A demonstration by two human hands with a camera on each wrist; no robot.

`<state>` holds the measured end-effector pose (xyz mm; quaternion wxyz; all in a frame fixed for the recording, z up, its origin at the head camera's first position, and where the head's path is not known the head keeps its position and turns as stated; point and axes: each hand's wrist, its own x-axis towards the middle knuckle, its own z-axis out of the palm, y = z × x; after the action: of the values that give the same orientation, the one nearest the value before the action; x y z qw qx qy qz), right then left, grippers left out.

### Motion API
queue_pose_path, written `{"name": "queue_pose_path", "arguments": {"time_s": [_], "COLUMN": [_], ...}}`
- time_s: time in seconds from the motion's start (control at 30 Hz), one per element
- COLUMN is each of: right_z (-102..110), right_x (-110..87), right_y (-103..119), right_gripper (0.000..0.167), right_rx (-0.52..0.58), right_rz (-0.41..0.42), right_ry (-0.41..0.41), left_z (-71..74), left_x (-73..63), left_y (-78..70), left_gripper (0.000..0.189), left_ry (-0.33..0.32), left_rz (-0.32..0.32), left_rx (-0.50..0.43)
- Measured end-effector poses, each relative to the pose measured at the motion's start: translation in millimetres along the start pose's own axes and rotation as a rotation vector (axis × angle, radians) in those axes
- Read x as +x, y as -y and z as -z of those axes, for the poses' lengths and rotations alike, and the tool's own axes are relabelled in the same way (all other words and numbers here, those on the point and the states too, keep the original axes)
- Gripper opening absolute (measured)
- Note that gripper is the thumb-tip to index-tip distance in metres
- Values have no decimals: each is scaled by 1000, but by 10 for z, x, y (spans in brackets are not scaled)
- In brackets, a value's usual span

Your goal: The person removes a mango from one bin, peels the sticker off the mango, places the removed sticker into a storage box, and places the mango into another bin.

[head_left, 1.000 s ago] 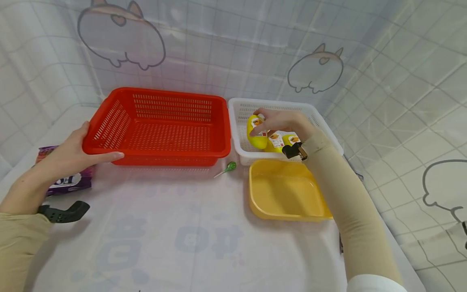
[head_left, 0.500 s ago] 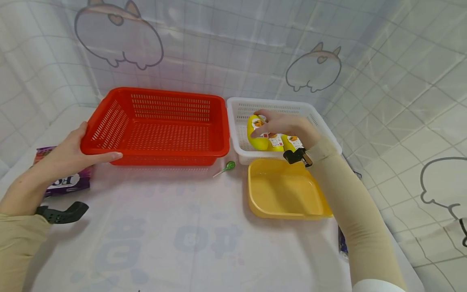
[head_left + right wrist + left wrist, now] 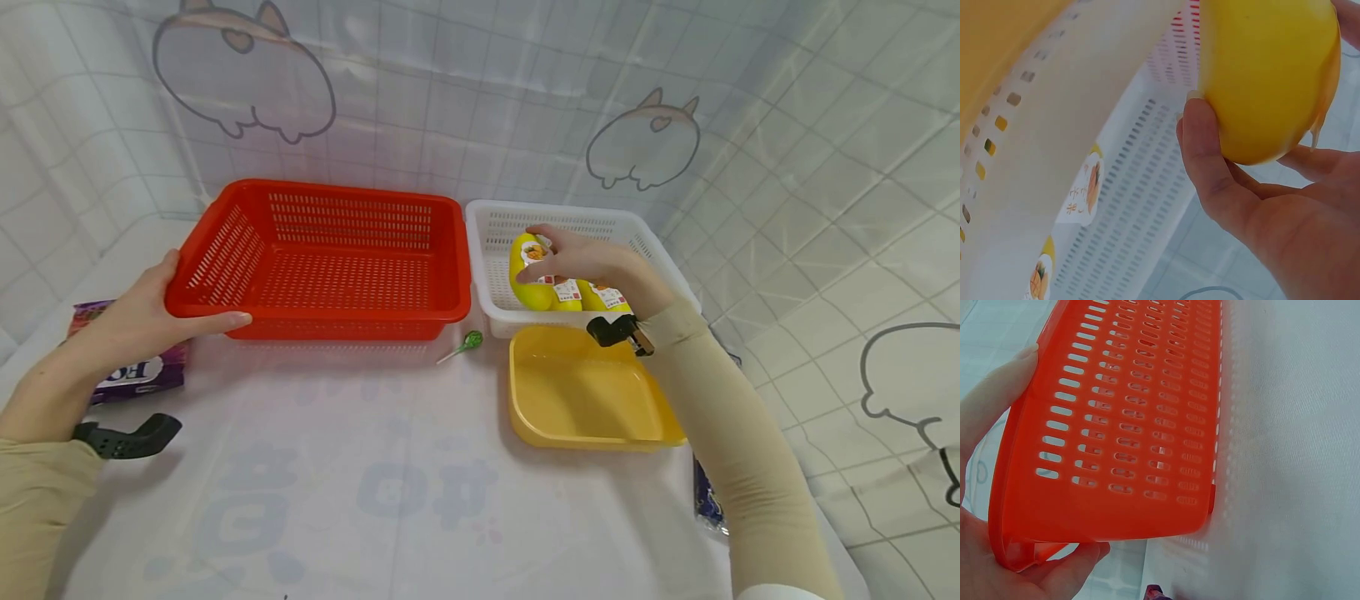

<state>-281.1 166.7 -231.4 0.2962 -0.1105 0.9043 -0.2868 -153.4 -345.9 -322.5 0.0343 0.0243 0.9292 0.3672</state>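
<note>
My left hand (image 3: 138, 312) grips the left front corner of a red slotted basket (image 3: 352, 317). Its thumb lies along the front rim; the left wrist view shows fingers over the rim of the basket (image 3: 1104, 515). A yellow mango-shaped item (image 3: 529, 293), bearing a fruit-picture label, is held between the thumb and fingers of my right hand (image 3: 592, 257), inside the white basket (image 3: 555, 205). In the right wrist view the item (image 3: 1266, 81) has a smooth skin with a loose flap along one side. More labelled yellow items (image 3: 570, 305) lie beneath the hand, partly hidden.
A yellow plastic basin (image 3: 581, 408) stands in front of the white basket, partly behind the right forearm. A green lollipop (image 3: 472, 340) lies between the baskets' front edges. Purple packet (image 3: 161, 375) at far left; dark blue packet (image 3: 707, 500) beside the right sleeve. A patterned curtain rises behind.
My right wrist and forearm have shifted slightly right and toward me, with the held yellow item almost in place. More of the yellow items below shows. The left hand stays put.
</note>
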Motion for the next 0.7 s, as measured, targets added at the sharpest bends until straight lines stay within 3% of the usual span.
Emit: {"name": "queue_pose_path", "arguments": {"time_s": [0.23,0.53,0.7], "right_z": [-39,-172,-262], "right_x": [-104,-306,-400], "right_y": [33,109,99], "right_gripper": [101,96,94], "right_rx": [48,-46,-47], "right_rz": [78,98,118], "right_ry": [-13,-56,-83], "left_z": [1,-4,-13], "left_x": [2,16,29], "left_y": [3,10,10], "left_gripper": [99,100,100], "left_ry": [3,-10,-11], "left_rz": [4,-9,-2], "left_rx": [-4,-15,-47]}}
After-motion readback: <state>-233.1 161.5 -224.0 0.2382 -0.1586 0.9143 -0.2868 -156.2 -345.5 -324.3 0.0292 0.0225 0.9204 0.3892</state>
